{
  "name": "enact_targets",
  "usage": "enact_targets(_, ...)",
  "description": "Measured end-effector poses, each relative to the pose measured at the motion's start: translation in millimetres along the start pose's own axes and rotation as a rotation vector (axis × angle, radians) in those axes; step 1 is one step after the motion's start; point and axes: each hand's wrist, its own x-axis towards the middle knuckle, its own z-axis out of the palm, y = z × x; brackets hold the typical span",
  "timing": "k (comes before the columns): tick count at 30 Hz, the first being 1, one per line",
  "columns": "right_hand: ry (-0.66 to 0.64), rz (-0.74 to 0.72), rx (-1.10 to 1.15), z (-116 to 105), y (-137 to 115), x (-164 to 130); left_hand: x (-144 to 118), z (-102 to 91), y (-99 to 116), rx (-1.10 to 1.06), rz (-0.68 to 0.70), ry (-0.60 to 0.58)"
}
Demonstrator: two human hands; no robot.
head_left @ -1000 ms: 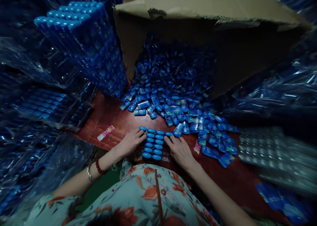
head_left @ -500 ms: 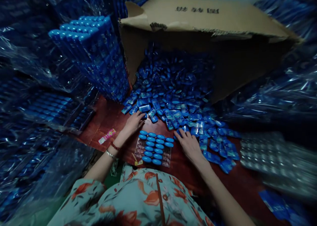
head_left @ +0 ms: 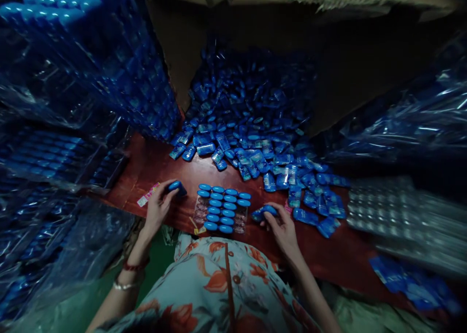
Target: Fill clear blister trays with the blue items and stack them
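Pinched in my left hand is a small blue oval-topped case, held just above the table, left of the tray. My right hand grips another labelled blue case close to the tray's right side. Between the hands lies a clear plastic tray with moulded slots. Blue cases stand upright in it, filling the two middle columns and the far ends of the outer columns. The near slots of both outer columns hold nothing.
A heap of loose blue cases spills from a cardboard box onto the red-brown table. Tall stacks of filled trays rise at the left. At the right are clear trays and plastic-wrapped bundles.
Both hands have drawn back from the heap towards me, each now with a blue case. My left hand moved left, and my right came near the tray. The view has tilted down.
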Motion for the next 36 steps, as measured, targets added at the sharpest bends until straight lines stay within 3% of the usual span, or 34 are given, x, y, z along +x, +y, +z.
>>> enact_targets(2,0.01,-0.089,-0.029,6,-4,-6,-23,-0.1,12,-0.084,0.005,0.119)
enact_targets(4,-0.005,-0.256,-0.117,12,-8,-8,-39,6.5,25,-0.11,0.081,0.146)
enact_targets(8,-0.091,-0.602,-0.371,19,-9,-1,-47,26.6,35,-0.049,0.274,0.064)
enact_targets(11,-0.161,-0.724,-0.649,18,-11,4,-42,36.6,29,0.024,0.381,-0.038)
enact_targets(15,-0.213,-0.766,-1.061,18,-23,3,-33,38.1,19,0.103,0.508,-0.167)
enact_targets(18,-0.281,-0.75,-1.225,26,-37,1,-27,33.8,17,0.181,0.585,-0.216)
enact_targets(25,-0.482,-0.55,-1.409,44,-67,7,-16,23.2,26,0.364,0.722,-0.404)
enact_targets(30,-0.428,-0.491,-1.441,47,-68,6,-7,20.7,28,0.399,0.726,-0.532)
enact_targets(33,-0.382,-0.492,-1.472,46,-63,2,-6,18.9,27,0.378,0.781,-0.509)
enact_targets(36,-0.295,-0.576,-1.474,42,-58,-4,-11,15.8,24,0.423,0.857,-0.382)
